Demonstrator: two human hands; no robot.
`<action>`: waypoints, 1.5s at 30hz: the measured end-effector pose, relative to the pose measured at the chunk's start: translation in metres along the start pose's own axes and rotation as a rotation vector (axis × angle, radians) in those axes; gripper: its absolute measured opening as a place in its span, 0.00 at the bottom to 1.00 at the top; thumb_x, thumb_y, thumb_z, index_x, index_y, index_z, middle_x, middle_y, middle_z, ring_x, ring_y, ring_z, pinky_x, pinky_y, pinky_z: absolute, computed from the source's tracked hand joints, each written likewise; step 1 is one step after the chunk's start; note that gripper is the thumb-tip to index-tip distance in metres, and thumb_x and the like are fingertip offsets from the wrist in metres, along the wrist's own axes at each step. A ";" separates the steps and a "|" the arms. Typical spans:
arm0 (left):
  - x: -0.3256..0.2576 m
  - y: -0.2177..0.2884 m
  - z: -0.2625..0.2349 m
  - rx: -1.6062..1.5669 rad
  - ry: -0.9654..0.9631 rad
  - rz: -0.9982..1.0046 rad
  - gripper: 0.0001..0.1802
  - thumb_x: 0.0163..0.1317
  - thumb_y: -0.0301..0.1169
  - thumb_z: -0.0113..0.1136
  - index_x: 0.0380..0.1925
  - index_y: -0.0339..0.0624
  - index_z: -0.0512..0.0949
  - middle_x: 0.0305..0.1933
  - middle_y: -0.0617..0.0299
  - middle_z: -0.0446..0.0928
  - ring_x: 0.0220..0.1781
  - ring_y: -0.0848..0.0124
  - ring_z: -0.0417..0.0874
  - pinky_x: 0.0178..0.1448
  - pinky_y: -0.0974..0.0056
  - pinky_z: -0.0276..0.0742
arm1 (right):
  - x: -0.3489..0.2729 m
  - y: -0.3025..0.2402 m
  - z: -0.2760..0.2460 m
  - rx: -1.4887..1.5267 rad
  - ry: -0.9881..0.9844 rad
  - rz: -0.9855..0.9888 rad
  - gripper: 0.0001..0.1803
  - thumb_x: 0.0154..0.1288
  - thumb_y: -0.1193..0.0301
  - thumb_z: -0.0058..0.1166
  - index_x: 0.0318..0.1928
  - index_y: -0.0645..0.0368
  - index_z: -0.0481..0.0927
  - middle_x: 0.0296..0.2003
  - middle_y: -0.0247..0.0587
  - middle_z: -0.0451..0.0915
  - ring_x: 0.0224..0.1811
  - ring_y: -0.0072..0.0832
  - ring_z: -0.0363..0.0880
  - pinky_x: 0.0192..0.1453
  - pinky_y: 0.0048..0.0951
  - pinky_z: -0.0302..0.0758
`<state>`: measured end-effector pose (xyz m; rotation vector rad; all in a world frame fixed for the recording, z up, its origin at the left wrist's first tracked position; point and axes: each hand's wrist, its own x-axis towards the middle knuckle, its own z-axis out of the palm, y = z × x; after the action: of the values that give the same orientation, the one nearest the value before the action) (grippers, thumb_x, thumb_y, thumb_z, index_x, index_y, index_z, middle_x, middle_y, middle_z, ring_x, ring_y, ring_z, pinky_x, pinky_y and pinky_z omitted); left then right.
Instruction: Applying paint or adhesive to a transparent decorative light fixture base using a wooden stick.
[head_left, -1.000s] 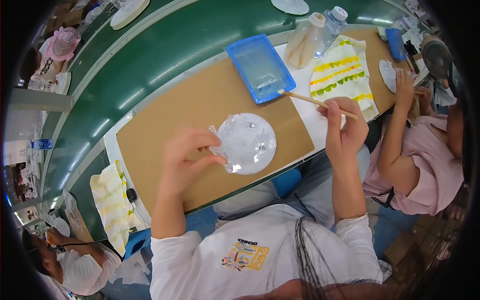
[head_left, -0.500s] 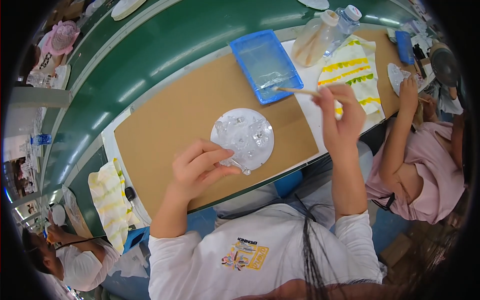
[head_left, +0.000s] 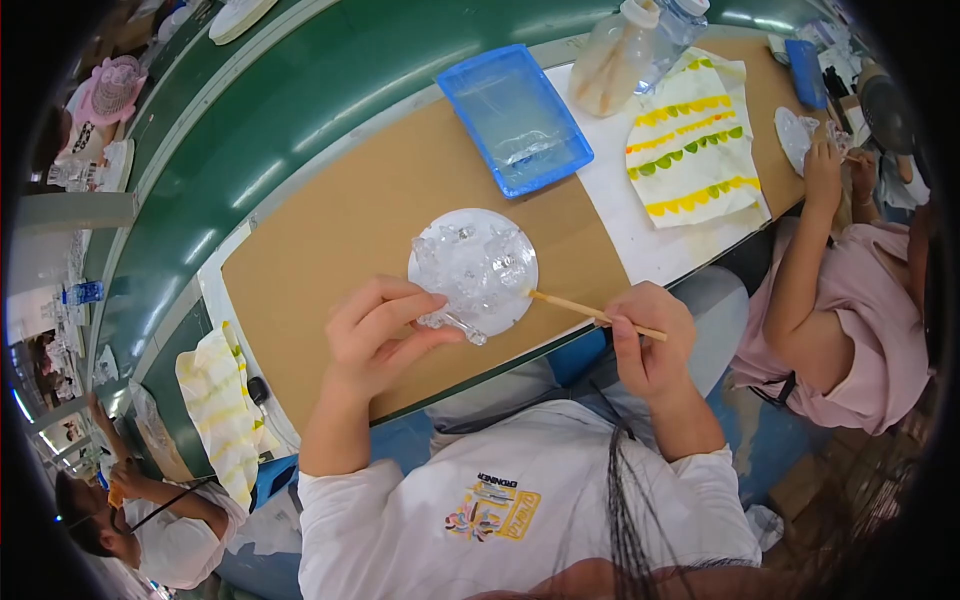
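**Hands at the disc**

Left hand (head_left: pixel 385 335) pinches a small clear plastic piece (head_left: pixel 452 322) at the edge of the round white disc (head_left: pixel 472 268) on the brown bench (head_left: pixel 330 220). Right hand (head_left: pixel 648 335) grips a thin wooden stick (head_left: pixel 575 306), tip touching the disc. A hard poke could scatter the loose clear pieces toward the blue plastic tray (head_left: pixel 512 115).

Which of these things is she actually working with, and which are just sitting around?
In use:
left hand on clear pieces
right hand holding thin stick
white round plate under the clear pieces

Lying about:
blue tray
patterned cloth
plastic bottle
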<state>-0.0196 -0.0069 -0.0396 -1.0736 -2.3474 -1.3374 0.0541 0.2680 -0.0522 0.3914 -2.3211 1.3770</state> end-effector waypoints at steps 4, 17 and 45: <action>0.000 0.000 0.001 -0.014 0.004 -0.002 0.21 0.37 0.32 0.77 0.34 0.36 0.81 0.31 0.57 0.79 0.32 0.65 0.80 0.33 0.67 0.74 | 0.000 0.003 0.001 -0.030 0.045 -0.014 0.03 0.56 0.80 0.56 0.31 0.60 0.76 0.25 0.41 0.79 0.24 0.37 0.77 0.29 0.30 0.73; 0.006 -0.004 0.002 -0.023 0.045 0.087 0.20 0.38 0.30 0.78 0.34 0.38 0.82 0.29 0.58 0.79 0.25 0.73 0.79 0.23 0.73 0.73 | 0.006 0.001 -0.007 -0.060 -0.055 -0.082 0.03 0.58 0.81 0.49 0.33 0.61 0.75 0.27 0.44 0.79 0.25 0.36 0.76 0.30 0.31 0.72; 0.006 -0.002 0.004 -0.012 0.025 0.047 0.20 0.38 0.31 0.77 0.34 0.37 0.82 0.30 0.59 0.79 0.29 0.69 0.80 0.29 0.69 0.73 | -0.019 0.007 0.015 -0.046 -0.093 -0.247 0.08 0.59 0.77 0.56 0.40 0.59 0.76 0.31 0.44 0.82 0.28 0.38 0.81 0.28 0.32 0.76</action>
<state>-0.0245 -0.0011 -0.0398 -1.1024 -2.2850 -1.3421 0.0646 0.2590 -0.0734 0.7159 -2.2811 1.2079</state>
